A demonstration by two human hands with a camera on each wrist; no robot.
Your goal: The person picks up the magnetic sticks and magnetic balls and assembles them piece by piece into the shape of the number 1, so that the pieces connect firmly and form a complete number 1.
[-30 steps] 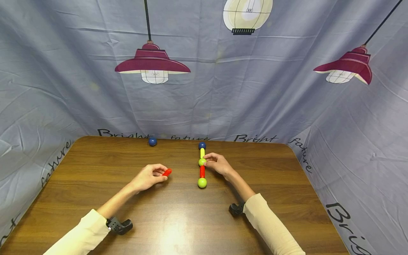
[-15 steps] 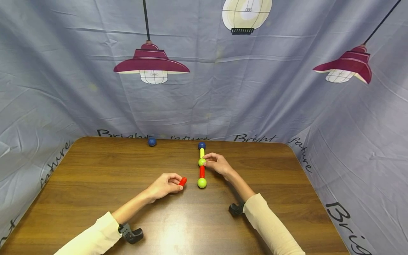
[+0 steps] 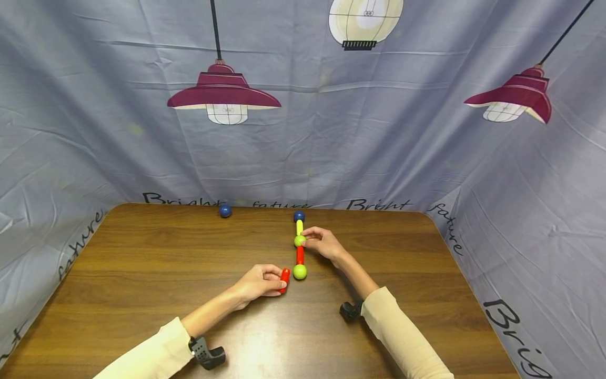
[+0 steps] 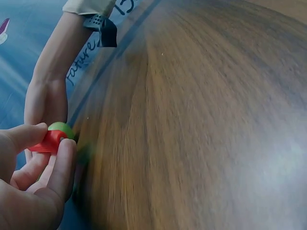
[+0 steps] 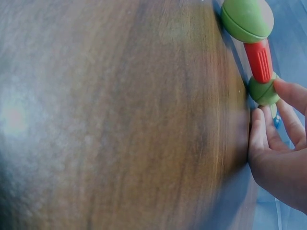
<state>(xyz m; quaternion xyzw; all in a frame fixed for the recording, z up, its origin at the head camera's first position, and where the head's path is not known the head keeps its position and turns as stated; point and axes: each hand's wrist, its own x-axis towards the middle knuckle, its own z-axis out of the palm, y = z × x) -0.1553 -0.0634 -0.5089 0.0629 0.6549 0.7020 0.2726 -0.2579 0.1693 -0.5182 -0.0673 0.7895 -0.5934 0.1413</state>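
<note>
My left hand [image 3: 259, 284] pinches a loose red rod [image 3: 284, 281] between thumb and fingers, just left of the near end of a joined chain. In the left wrist view the same red rod [image 4: 50, 142] shows one end, with a green ball [image 4: 61, 128] behind it. The chain runs away from me: a near green ball [image 3: 300, 272], a red rod [image 3: 300, 256], a middle green ball [image 3: 299, 241], a yellow-green rod [image 3: 299, 227] and a dark blue ball [image 3: 299, 216]. My right hand [image 3: 325, 245] grips the middle ball from the right, thumb against it.
A separate blue ball [image 3: 225, 211] lies near the back edge of the wooden table [image 3: 379, 237], left of the chain. Behind the table hangs a grey-blue cloth [image 3: 303, 147] printed with lamps. Black wrist cameras sit on both sleeves.
My left hand has moved right and nearer to me, carrying the red rod beside the near green ball. The rod has turned more upright in view. My right hand and the chain stay put.
</note>
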